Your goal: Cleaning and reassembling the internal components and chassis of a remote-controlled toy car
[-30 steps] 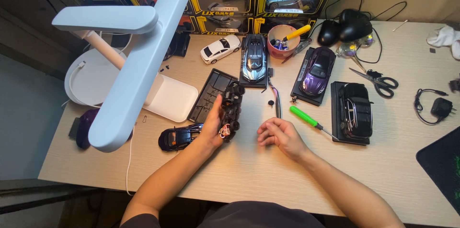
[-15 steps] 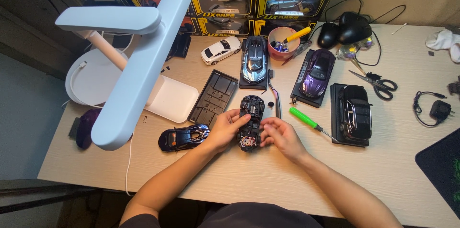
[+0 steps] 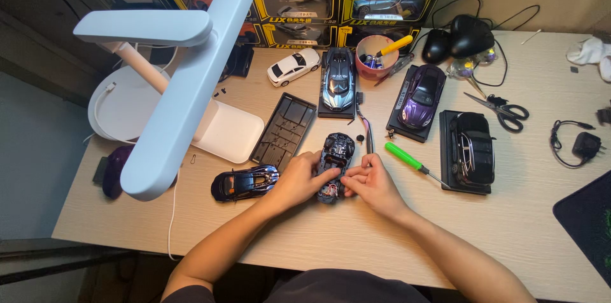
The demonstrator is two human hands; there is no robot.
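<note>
Both hands grip the toy car chassis (image 3: 334, 166) above the bench (image 3: 356, 239). Left hand (image 3: 298, 181) fingers clasp its side; right hand (image 3: 369, 182) fingers pinch the rear. Keep it level.

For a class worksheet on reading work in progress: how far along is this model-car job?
Done: the dark body shell lies apart on the desk. In hand: both the left hand and the right hand hold the bare chassis, fingers at its rear. Left: shell is not on the chassis; the green screwdriver lies unused.
</note>
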